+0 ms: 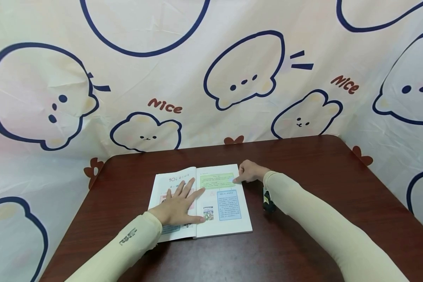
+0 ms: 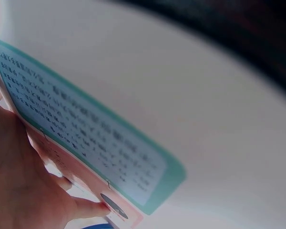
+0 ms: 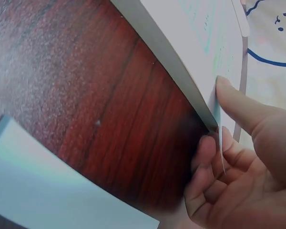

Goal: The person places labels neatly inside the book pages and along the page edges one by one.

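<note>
An open book [image 1: 208,231] lies on the brown table, with printed text and coloured boxes on both pages. Spread flat across its left page and centre fold is my left hand [image 1: 179,208], fingers apart; the left wrist view shows that hand [image 2: 28,181] beside a page with a teal-edged text box [image 2: 86,119]. At the right page's outer edge, my right hand [image 1: 252,171] has its fingers curled. Up close in the right wrist view, the right hand [image 3: 257,167] pinches a thin page edge [image 3: 221,143] between thumb and fingers.
The dark red-brown table [image 1: 303,164] surrounds the book. Behind and beside it hangs a pale cloth [image 1: 197,78] with blue cartoon outlines. A small black object [image 1: 268,203] shows beneath the right sleeve. In the right wrist view, a pale band [image 3: 62,186] crosses the lower left.
</note>
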Available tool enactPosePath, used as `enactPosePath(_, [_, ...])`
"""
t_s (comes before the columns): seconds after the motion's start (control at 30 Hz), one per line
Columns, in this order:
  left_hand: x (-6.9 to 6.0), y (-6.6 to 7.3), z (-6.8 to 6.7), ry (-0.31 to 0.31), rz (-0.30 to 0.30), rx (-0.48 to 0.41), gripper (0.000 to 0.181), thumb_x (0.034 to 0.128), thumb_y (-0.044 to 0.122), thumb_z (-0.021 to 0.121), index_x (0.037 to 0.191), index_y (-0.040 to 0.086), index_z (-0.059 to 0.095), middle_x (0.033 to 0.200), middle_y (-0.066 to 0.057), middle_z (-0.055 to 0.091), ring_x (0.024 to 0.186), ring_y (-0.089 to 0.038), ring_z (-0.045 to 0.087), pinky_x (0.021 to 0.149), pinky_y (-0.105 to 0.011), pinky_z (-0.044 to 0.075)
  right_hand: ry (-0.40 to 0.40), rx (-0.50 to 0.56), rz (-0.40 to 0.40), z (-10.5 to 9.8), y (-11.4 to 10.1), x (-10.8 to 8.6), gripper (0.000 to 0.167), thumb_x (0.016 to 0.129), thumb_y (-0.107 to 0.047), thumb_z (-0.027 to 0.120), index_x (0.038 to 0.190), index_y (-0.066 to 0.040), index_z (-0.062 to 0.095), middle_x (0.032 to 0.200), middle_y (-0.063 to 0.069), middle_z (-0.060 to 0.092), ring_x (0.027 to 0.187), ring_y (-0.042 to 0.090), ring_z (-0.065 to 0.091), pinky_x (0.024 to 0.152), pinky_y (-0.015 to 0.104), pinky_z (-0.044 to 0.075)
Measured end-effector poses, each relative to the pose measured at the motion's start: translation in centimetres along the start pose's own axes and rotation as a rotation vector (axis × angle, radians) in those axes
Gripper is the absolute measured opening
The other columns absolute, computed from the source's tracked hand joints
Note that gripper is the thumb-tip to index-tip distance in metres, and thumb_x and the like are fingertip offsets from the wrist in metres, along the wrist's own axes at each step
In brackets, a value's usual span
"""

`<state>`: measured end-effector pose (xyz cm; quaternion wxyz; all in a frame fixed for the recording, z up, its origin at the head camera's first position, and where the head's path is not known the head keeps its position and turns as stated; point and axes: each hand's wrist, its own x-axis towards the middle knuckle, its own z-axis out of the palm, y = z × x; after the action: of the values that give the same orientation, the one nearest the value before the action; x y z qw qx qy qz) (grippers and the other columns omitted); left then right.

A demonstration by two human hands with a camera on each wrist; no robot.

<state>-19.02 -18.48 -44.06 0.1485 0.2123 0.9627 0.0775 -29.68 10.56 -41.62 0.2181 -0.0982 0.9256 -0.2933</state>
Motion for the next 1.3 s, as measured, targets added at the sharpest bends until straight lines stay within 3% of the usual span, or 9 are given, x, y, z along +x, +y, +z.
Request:
enactPosePath(0.17, [0.0, 0.0, 0.1, 0.0, 0.0, 0.003, 0.101, 0.0792, 0.087, 0.051, 0.162, 0.039, 0.018, 0.173, -0.005, -0.006, 0.158, -0.044, 0.003, 0.112, -0.081, 0.013, -0.003, 0.031, -0.038, -0.3, 0.5, -0.1, 0.026, 0.089, -0.015, 0.079, 0.072, -0.008, 0.059, 0.073, 0.0, 0.056, 0.067, 0.014, 0.054, 0.062, 0.025, 0.045])
enactPosePath(0.4, [0.0, 0.1, 0.0, 0.001, -0.004, 0.004, 0.101, 0.0788, 0.087, 0.051, 0.162, 0.039, 0.019, 0.173, -0.005, -0.005, 0.158, -0.043, 0.003, 0.113, -0.081, 0.013, -0.042, 0.069, -0.062, -0.8, 0.9, -0.1, 0.017, 0.09, -0.009, 0.075, 0.08, -0.005, 0.062, 0.07, 0.001, 0.058, 0.067, 0.015, 0.056, 0.065, 0.024, 0.046])
enactPosePath(0.63, [0.0, 0.0, 0.1, 0.003, -0.003, 0.007, 0.101, 0.0788, 0.087, 0.051, 0.162, 0.039, 0.019, 0.173, -0.005, -0.005, 0.158, -0.043, 0.004, 0.112, -0.081, 0.014, -0.015, 0.003, 0.007, -0.3, 0.4, 0.2, 0.037, 0.088, -0.031, 0.079, 0.064, -0.012, 0.057, 0.061, -0.003, 0.053, 0.058, 0.012, 0.049, 0.057, 0.023, 0.039])
enactPosePath(0.83, [0.0, 0.0, 0.1, -0.001, -0.007, 0.008, 0.101, 0.0793, 0.088, 0.05, 0.162, 0.039, 0.018, 0.173, -0.005, -0.006, 0.158, -0.043, 0.003, 0.113, -0.081, 0.013, 0.03, -0.026, 0.085, 0.5, -0.5, 0.4, 0.049, 0.082, -0.035, 0.083, 0.056, -0.015, 0.047, 0.052, -0.003, 0.047, 0.05, 0.013, 0.045, 0.052, 0.025, 0.035])
enactPosePath(1.07, [0.0, 0.1, -0.1, -0.002, -0.014, 0.009, 0.101, 0.0795, 0.087, 0.051, 0.162, 0.039, 0.019, 0.173, -0.005, -0.006, 0.158, -0.043, 0.003, 0.113, -0.08, 0.013, 0.056, -0.018, 0.108, 0.9, -0.5, 0.8, 0.051, 0.084, -0.038, 0.081, 0.054, -0.016, 0.046, 0.05, -0.004, 0.042, 0.046, 0.012, 0.038, 0.048, 0.025, 0.03])
enactPosePath(1.3, [0.0, 0.2, -0.1, -0.002, -0.016, 0.008, 0.101, 0.0794, 0.087, 0.051, 0.162, 0.039, 0.019, 0.173, -0.005, -0.006, 0.158, -0.043, 0.003, 0.113, -0.081, 0.013, 0.105, -0.036, 0.131, 1.5, -0.3, 1.5, 0.042, 0.086, -0.043, 0.077, 0.065, -0.012, 0.058, 0.053, -0.001, 0.041, 0.047, 0.014, 0.034, 0.047, 0.026, 0.027])
